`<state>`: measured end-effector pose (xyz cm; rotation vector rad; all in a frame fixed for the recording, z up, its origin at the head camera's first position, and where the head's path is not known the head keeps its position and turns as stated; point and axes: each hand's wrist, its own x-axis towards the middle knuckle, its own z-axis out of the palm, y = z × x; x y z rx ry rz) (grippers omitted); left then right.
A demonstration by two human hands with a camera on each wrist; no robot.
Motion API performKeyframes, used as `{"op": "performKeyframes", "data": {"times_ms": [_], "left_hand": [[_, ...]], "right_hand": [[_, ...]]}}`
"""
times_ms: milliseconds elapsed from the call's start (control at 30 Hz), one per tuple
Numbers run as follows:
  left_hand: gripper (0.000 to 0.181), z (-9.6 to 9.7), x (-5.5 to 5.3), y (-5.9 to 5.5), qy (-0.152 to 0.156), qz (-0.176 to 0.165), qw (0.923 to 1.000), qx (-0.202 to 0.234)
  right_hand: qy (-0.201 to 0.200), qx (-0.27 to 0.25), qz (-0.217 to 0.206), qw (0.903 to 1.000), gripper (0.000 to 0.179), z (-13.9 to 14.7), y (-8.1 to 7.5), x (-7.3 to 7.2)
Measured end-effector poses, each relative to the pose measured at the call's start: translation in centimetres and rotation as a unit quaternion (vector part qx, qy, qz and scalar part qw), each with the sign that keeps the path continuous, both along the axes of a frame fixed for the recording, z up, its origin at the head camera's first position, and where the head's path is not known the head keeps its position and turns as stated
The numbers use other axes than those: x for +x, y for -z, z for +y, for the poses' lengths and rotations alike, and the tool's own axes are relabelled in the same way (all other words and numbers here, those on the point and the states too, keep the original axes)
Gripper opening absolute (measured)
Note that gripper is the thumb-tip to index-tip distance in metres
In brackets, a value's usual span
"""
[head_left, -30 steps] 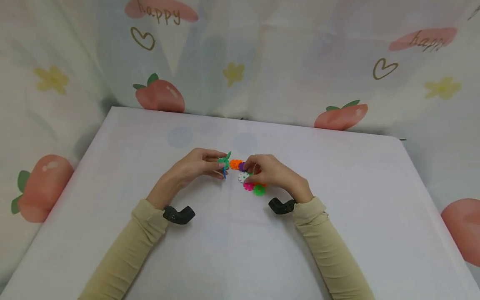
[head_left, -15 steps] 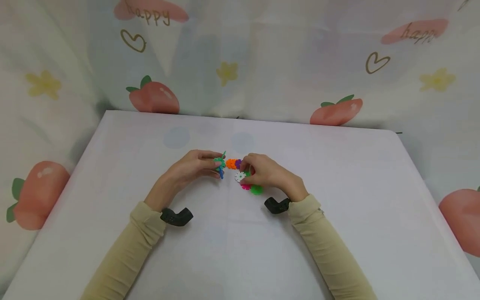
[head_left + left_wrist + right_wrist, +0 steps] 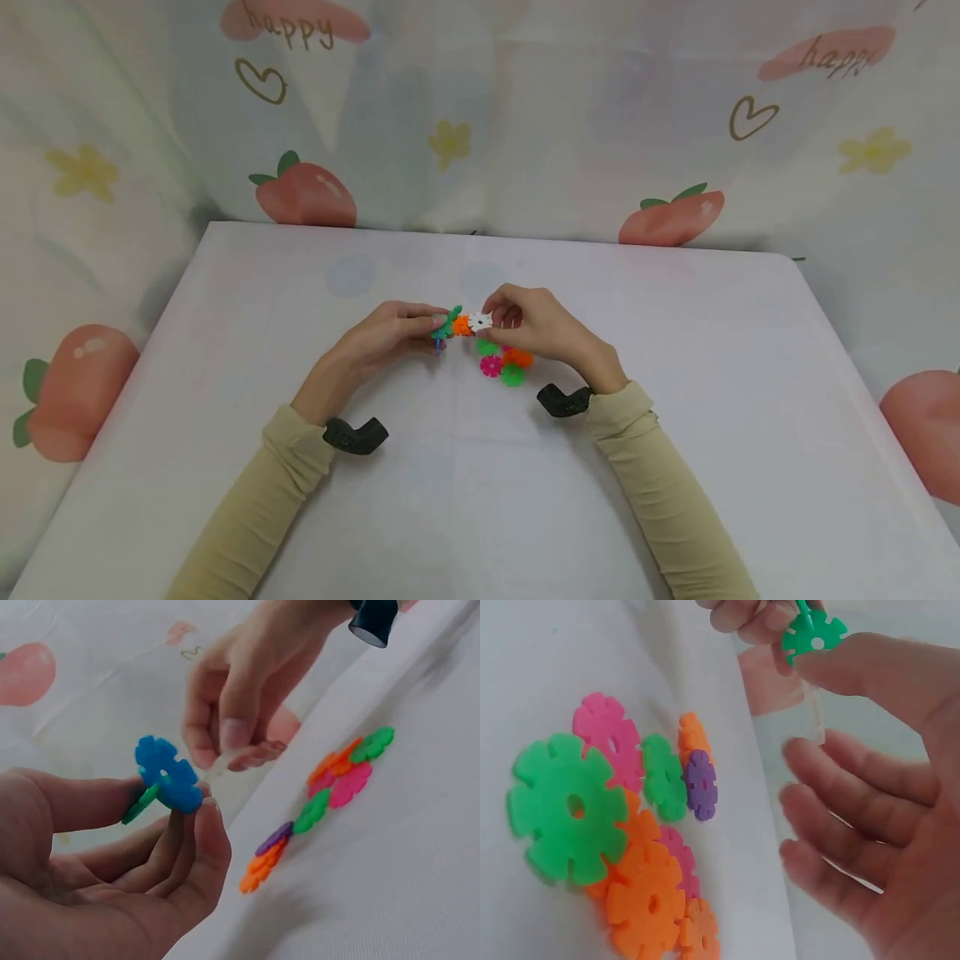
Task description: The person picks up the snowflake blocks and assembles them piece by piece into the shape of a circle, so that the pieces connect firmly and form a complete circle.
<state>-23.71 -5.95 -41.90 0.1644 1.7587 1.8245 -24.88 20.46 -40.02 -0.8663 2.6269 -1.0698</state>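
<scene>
My left hand (image 3: pixel 386 333) pinches a small joined piece of notched plastic snowflake discs, a blue disc (image 3: pixel 166 774) slotted crosswise with green (image 3: pixel 814 639). Across from it my right hand (image 3: pixel 551 325) pinches a white snowflake disc (image 3: pixel 480 322) between thumb and fingers. In the right wrist view this white disc is seen edge-on, close under the green one, its lower edge by the fingertips. The left wrist view shows it right behind the blue disc. Both hands are raised above the table.
Loose snowflake discs lie on the white table (image 3: pixel 465 500) below the right hand: green (image 3: pixel 568 808), orange (image 3: pixel 646 900), pink (image 3: pixel 607 739) and purple (image 3: pixel 702 784). A printed cloth (image 3: pixel 540 150) hangs behind the table. Each wrist carries a black camera mount (image 3: pixel 356 436).
My right hand has picked up the white disc from the loose ones and brought it up toward the joined piece. My left hand has stayed nearly in place, turning its piece slightly.
</scene>
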Motion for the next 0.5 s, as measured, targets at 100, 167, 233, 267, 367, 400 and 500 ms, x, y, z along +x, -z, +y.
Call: {"op": "performKeyframes", "data": {"times_ms": [100, 167, 233, 267, 367, 400, 500], "left_hand": [[0.039, 0.22, 0.04, -0.14, -0.012, -0.003, 0.9999, -0.005], [0.038, 0.25, 0.12, -0.13, -0.017, -0.006, 0.9998, -0.005], [0.037, 0.27, 0.15, -0.12, -0.017, -0.005, 0.9998, -0.005], [0.037, 0.28, 0.15, -0.10, -0.016, -0.005, 0.9999, -0.004], [0.037, 0.29, 0.16, -0.06, -0.014, -0.002, 0.9999, -0.003], [0.037, 0.29, 0.17, -0.05, -0.014, -0.001, 0.9999, -0.004], [0.037, 0.35, 0.16, -0.01, -0.013, 0.002, 0.9999, -0.003]], "right_hand": [[0.005, -0.020, 0.032, 0.9993, 0.028, 0.15, -0.19, 0.00], [0.008, -0.028, 0.043, 0.9987, 0.027, 0.10, -0.22, 0.01], [0.011, -0.030, 0.049, 0.9983, 0.027, 0.10, -0.21, 0.01], [0.012, -0.031, 0.052, 0.9981, 0.027, 0.10, -0.22, 0.00], [0.013, -0.029, 0.052, 0.9981, 0.027, 0.15, -0.21, -0.04], [0.013, -0.029, 0.050, 0.9982, 0.027, 0.16, -0.20, -0.05], [0.013, -0.028, 0.046, 0.9984, 0.027, 0.16, -0.16, -0.02]]}}
